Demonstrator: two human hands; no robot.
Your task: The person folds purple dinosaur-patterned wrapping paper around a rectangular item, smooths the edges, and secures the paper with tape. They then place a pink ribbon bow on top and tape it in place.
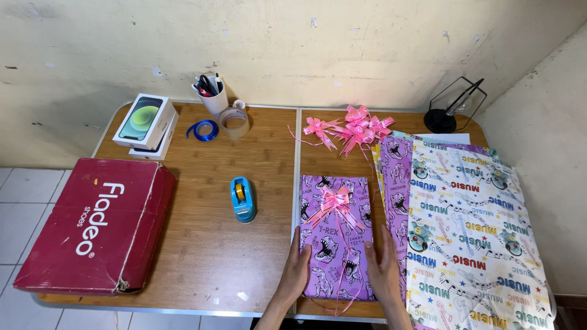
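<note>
L hand and R hand lie flat, fingers straight, pressed to either side of the wrapped gift w/ nothing gripped. Gift sits btwn the palms at the table's near edge; pink bow just past the fingertips. Risks: ribbon tails trail under the R fingers, so a snag could pull the bow loose; gift near the edge could slide off. Paper sheets touch R hand's outer side and may shift.

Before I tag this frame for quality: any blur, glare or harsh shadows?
Head view: sharp throughout, with even, soft light; no glare on the table; only faint shadows beside the left hand, right hand and gift; table edges bow slightly from the wide lens.
</note>
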